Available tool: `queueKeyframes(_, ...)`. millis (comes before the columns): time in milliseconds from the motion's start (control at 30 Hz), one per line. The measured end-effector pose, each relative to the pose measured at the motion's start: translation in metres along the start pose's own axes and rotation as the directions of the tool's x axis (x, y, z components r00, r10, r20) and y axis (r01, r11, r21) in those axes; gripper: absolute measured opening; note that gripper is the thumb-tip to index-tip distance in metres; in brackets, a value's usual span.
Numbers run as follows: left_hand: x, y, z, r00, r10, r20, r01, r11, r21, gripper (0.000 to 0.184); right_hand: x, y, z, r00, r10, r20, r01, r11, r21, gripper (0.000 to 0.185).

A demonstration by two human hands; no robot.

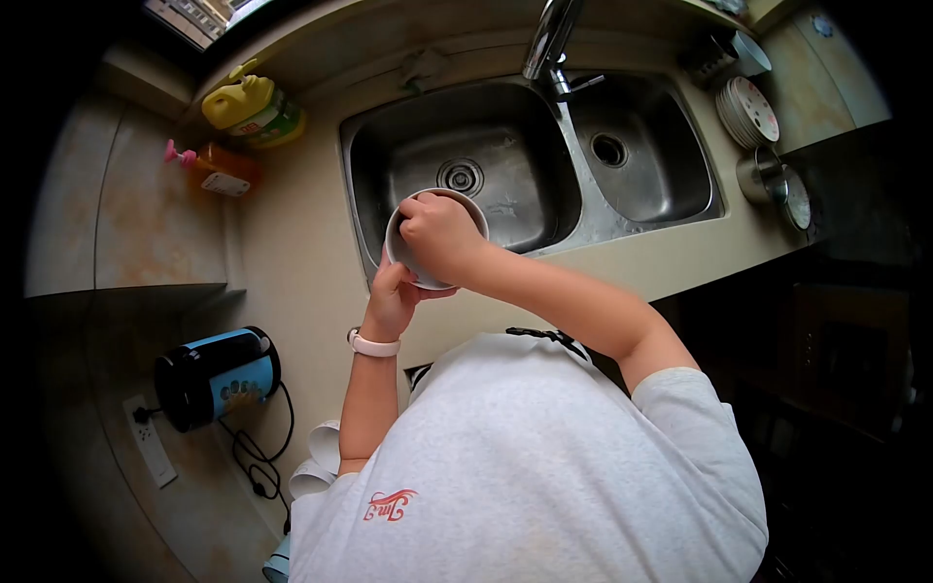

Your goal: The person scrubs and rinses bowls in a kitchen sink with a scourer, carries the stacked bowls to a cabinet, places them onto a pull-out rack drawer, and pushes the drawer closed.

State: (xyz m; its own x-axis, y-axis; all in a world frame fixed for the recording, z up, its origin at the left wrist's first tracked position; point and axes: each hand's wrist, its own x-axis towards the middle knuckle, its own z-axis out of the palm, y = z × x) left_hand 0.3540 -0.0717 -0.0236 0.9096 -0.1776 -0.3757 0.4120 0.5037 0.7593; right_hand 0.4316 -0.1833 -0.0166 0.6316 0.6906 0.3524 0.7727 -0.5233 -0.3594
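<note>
Beige countertop (292, 228) frames a double steel sink (580, 219), and I watch from the head camera above it. At the sink's near left edge, I see a white bowl (405, 255), tilted a little and partly over the larger basin. My left hand (391, 299) grasps it from the near side, thumb up along the wall and other fingers underneath; that forearm rises almost straight, with a pale wristband (374, 345) on it. My right hand (439, 233) reaches across from the side, elbow bent outward, wrist over the rim, fingers curled down inside the bowl; I cannot tell whether they grip anything. Beyond lie the drain (460, 177) and the faucet (551, 44). Farther out, a yellow jug (251, 112) and an amber pump bottle (225, 171) stand left, stacked plates (748, 112) right.
</note>
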Motion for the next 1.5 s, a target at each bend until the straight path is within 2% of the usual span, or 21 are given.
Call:
queueKeyframes(33,0.001,0.0,-0.003,1.0,0.019,-0.019,-0.019,0.999,-0.03,0.042,0.002,-0.001,0.004,1.0,-0.022,-0.003,0.022,0.999,0.028,0.015)
queueKeyframes(67,0.004,-0.008,-0.015,0.999,-0.014,-0.037,0.011,0.996,-0.091,0.042,0.002,-0.003,0.007,0.97,0.046,0.239,-0.097,0.974,0.206,0.014)
queueKeyframes(100,0.005,-0.015,-0.022,0.999,-0.015,-0.036,0.013,0.997,-0.081,0.042,0.0,0.001,0.011,0.972,0.049,0.231,-0.099,0.973,0.21,0.014)
queueKeyframes(167,0.009,-0.024,-0.03,1.0,0.009,-0.008,-0.01,0.998,-0.059,0.063,-0.006,0.014,0.017,0.907,-0.002,0.421,-0.153,0.93,0.335,0.007)
queueKeyframes(200,0.008,-0.025,-0.025,0.999,-0.05,0.009,0.051,0.995,-0.087,0.062,-0.002,0.008,0.009,0.92,0.065,0.386,-0.136,0.977,0.162,0.007)
queueKeyframes(233,0.007,-0.024,-0.021,0.998,-0.062,0.009,0.063,0.994,-0.094,0.062,-0.001,0.01,0.014,0.98,0.02,0.198,-0.027,0.999,0.029,0.008)
queueKeyframes(300,0.013,-0.014,-0.011,0.999,0.012,-0.036,-0.013,0.999,-0.038,0.063,0.005,0.008,0.013,0.999,-0.017,0.037,0.024,0.982,-0.189,0.009)
queueKeyframes(433,0.016,-0.011,-0.018,0.999,-0.015,-0.049,0.012,0.998,-0.062,0.063,0.006,0.008,0.026,0.999,0.01,-0.053,-0.007,0.998,0.065,0.007)
queueKeyframes(500,0.012,-0.013,-0.023,1.0,-0.016,-0.02,0.015,1.0,-0.027,0.062,-0.001,0.01,0.024,0.934,-0.055,0.354,-0.057,0.953,0.298,0.007)
queueKeyframes(567,0.009,-0.018,-0.023,1.0,-0.027,0.001,0.027,1.0,-0.013,0.06,-0.002,0.011,0.02,0.902,-0.064,0.428,-0.064,0.959,0.277,0.007)
queueKeyframes(633,0.01,-0.019,-0.016,0.997,-0.071,-0.037,0.069,0.997,-0.046,0.058,-0.002,0.007,0.01,0.983,-0.13,0.129,0.151,0.974,-0.172,0.008)
queueKeyframes(700,0.016,-0.016,-0.013,0.999,-0.019,-0.039,0.019,1.0,0.012,0.059,0.001,0.006,0.009,0.992,-0.085,0.09,0.105,0.962,-0.252,0.01)
queueKeyframes(767,0.01,-0.013,-0.014,0.996,-0.084,-0.015,0.084,0.996,-0.038,0.056,0.001,0.002,0.013,0.993,0.025,0.116,-0.011,0.992,-0.123,0.011)
queueKeyframes(800,0.009,-0.014,-0.02,0.996,-0.082,-0.017,0.082,0.996,-0.032,0.056,-0.001,-0.001,0.012,0.991,0.001,0.131,-0.01,0.997,0.074,0.01)
queueKeyframes(900,0.006,-0.015,-0.028,0.992,-0.089,-0.085,0.079,0.991,-0.112,0.056,-0.005,0.004,-0.006,0.955,-0.133,0.266,0.085,0.979,0.183,0.009)
queueKeyframes(933,0.0,-0.003,-0.019,0.996,-0.078,-0.034,0.074,0.99,-0.116,0.056,0.0,0.008,-0.021,0.987,-0.16,0.002,0.152,0.943,0.297,0.008)
queueKeyframes(1033,-0.01,0.004,-0.014,0.997,-0.068,-0.033,0.064,0.992,-0.109,0.06,0.023,0.023,-0.058,0.99,0.052,-0.132,0.029,0.837,0.546,0.01)
queueKeyframes(1100,-0.01,0.002,-0.016,0.996,-0.086,0.006,0.087,0.989,-0.122,0.061,0.029,0.026,-0.073,0.978,0.196,-0.075,-0.102,0.756,0.646,0.01)
queueKeyframes(1233,-0.006,-0.002,-0.013,0.998,-0.056,0.009,0.057,0.987,-0.151,0.062,0.017,0.03,-0.067,0.973,0.219,-0.075,-0.129,0.781,0.611,0.01)
queueKeyframes(1433,-0.007,-0.003,-0.008,0.999,-0.041,-0.024,0.037,0.989,-0.146,0.06,0.005,0.028,-0.052,0.926,0.371,-0.073,-0.191,0.625,0.757,0.013)
queueKeyframes(1500,-0.004,-0.004,-0.004,0.999,-0.005,-0.037,-0.001,0.989,-0.145,0.059,-0.001,0.021,-0.05,0.947,0.212,-0.241,-0.047,0.835,0.548,0.013)
